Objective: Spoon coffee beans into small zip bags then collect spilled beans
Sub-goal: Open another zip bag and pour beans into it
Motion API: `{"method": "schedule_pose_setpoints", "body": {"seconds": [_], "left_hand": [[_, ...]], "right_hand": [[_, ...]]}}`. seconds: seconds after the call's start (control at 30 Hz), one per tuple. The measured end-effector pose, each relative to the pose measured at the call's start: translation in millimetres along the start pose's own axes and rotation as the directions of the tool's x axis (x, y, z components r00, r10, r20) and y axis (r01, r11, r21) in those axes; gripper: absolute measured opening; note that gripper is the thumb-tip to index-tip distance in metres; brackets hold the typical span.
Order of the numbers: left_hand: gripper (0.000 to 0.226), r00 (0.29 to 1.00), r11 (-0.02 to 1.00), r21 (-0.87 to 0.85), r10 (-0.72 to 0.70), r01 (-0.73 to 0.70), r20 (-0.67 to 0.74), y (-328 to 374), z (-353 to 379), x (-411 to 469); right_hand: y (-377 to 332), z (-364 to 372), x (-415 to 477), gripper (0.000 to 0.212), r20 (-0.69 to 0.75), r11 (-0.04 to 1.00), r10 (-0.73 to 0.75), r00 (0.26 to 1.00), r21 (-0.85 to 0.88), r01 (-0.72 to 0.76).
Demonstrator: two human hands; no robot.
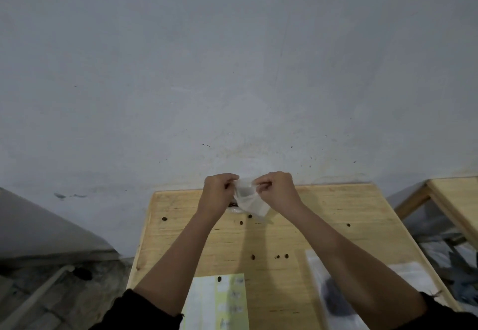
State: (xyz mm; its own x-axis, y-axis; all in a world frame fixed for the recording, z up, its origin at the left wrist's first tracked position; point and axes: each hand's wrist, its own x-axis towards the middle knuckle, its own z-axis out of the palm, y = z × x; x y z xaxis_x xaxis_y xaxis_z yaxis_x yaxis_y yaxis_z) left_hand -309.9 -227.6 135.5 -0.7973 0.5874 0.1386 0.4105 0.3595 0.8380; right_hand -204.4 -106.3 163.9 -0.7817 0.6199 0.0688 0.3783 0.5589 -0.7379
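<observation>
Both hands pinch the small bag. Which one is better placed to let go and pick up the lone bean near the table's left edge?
Left, probably. The bean lies on the side of the left hand; the right hand would have to cross the left forearm, and can hold the bag.

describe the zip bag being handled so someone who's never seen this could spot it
Start at the wooden table and go to its far edge by the grey wall. There the left hand and right hand pinch a small clear zip bag, held off the wood. The other bag lies flat at the near right with a dark heap inside.
</observation>
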Motion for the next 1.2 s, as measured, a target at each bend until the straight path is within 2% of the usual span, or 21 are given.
{"method": "schedule_pose_setpoints", "body": {"seconds": [0.07,0.17,0.23,0.27,0.33,0.4,0.5,0.6,0.67,0.77,0.9,0.93,1.0,1.07,1.13,1.2], "left_hand": [[0.030,0.998,0.999,-0.010,0.038,-0.037,0.053,1.0,-1.6,-1.2],[0.025,0.984,0.993,-0.096,0.083,-0.068,0.160,5.4,1.4,-9.9],[0.031,0.964,0.979,-0.196,0.098,-0.050,0.245,8.2,4.2,-15.7],[0.043,0.948,0.973,-0.229,0.097,-0.027,0.304,9.8,5.3,-18.3],[0.084,0.906,0.977,-0.212,0.095,-0.007,0.412,13.4,5.9,-20.9],[0.116,0.879,0.985,-0.157,0.141,-0.077,0.456,15.5,4.6,-20.3],[0.127,0.877,0.957,-0.055,0.284,-0.285,0.387,17.9,0.2,-14.7],[0.126,0.893,0.932,-0.016,0.351,-0.361,0.282,21.0,-4.7,-6.9],[0.119,0.894,0.914,0.017,0.393,-0.405,0.216,22.4,-8.7,-3.6],[0.109,0.900,0.904,0.064,0.411,-0.423,0.144,21.8,-14.3,-1.4],[0.112,0.941,0.944,0.028,0.323,-0.327,0.105,15.4,-20.4,-3.0],[0.113,0.948,0.952,0.003,0.305,-0.307,0.094,12.9,-22.2,-3.7],[0.114,0.951,0.954,-0.025,0.301,-0.300,0.073,7.5,-25.1,-6.4],[0.113,0.942,0.943,-0.035,0.331,-0.330,0.059,1.5,-26.3,-9.8],[0.107,0.929,0.930,-0.025,0.368,-0.367,0.047,-2.6,-26.3,-13.2],[0.098,0.915,0.916,-0.003,0.402,-0.402,0.038,-3.9,-26.0,-15.9]], "right_hand": [[0.6,-2.2,2.4,0.027,-0.017,0.996,0.042,0.999,0.082,-0.040],[-3.8,-14.2,9.4,0.020,0.075,0.958,0.167,0.983,0.225,-0.180],[-8.7,-22.9,12.4,0.017,0.116,0.941,0.193,0.974,0.259,-0.218],[-11.5,-26.2,13.3,0.018,0.130,0.937,0.191,0.973,0.270,-0.221],[-18.2,-32.6,15.1,0.020,0.160,0.930,0.187,0.969,0.288,-0.227],[-24.6,-39.6,18.0,0.019,0.194,0.931,0.157,0.968,0.299,-0.211],[-38.6,-51.9,23.2,0.013,0.263,0.951,0.084,0.961,0.267,-0.156],[-52.6,-61.0,26.5,0.015,0.287,0.973,0.035,0.957,0.210,-0.098],[-57.4,-62.1,27.4,0.016,0.222,0.995,0.008,0.975,0.096,-0.030],[-59.9,-52.2,24.8,0.022,0.092,0.999,-0.040,0.995,-0.032,0.043],[-62.6,-32.6,13.6,0.018,-0.035,0.984,-0.120,0.992,0.132,0.123],[-64.2,-29.3,10.9,0.019,-0.019,0.976,-0.122,0.992,0.177,0.124],[-67.6,-24.8,6.3,0.020,0.104,0.978,-0.101,0.989,0.191,0.080],[-70.6,-21.4,3.5,0.018,0.248,0.994,-0.055,0.967,0.102,0.030],[-73.2,-18.8,1.5,0.015,0.295,0.999,-0.034,0.955,0.019,0.030],[-75.4,-16.1,-0.4,0.022,0.316,0.996,-0.026,0.948,-0.074,0.052]]}}
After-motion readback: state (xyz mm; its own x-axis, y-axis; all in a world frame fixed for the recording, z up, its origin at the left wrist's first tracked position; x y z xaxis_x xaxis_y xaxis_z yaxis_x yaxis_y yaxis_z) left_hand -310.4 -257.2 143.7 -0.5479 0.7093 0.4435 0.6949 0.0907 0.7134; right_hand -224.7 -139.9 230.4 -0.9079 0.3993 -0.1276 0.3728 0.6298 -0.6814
